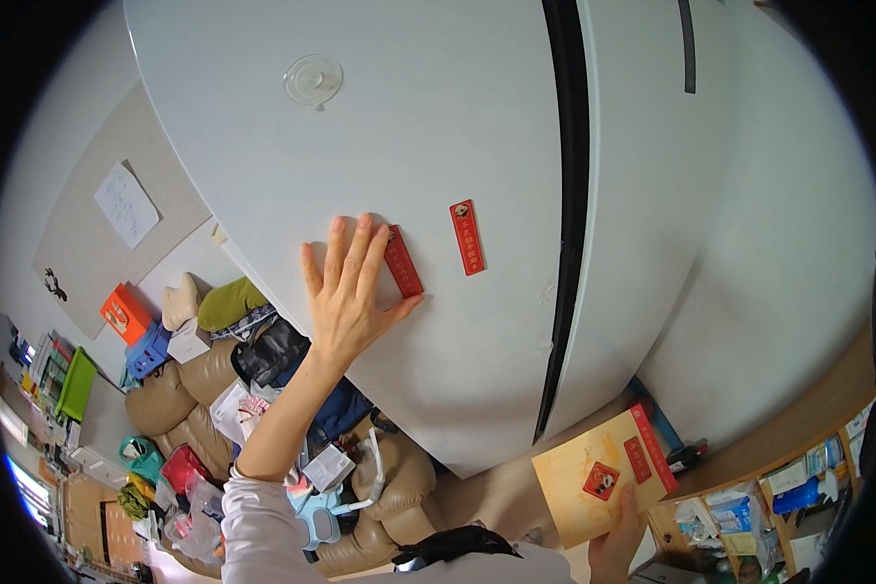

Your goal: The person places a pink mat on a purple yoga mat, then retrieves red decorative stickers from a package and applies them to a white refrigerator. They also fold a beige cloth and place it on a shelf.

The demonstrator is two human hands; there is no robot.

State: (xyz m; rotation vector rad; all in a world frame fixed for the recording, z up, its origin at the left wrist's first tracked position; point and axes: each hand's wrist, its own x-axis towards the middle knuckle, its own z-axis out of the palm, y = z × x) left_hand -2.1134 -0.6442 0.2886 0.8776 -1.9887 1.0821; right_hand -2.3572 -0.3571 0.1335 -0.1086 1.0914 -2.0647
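A large white door panel (438, 131), which looks like a refrigerator's, fills the middle of the view. My left hand (347, 292) lies against it with fingers spread, its index finger and thumb touching the edge of a red strip magnet or sticker (405, 264). To the right, a second red strip (469, 237) with a panda picture and writing is on the door, slightly tilted. Low on the right, my right hand (620, 536) holds a yellow card (569, 478) with a red border; a red panda diamond and a small red strip are on it.
A clear suction cup (313, 80) sticks to the door's upper part. A brown leather sofa (401, 504) heaped with bags, clothes and boxes stands at the lower left. A wooden shelf (755, 478) with packed goods is at the lower right. Beyond the door's dark gap is a white side panel.
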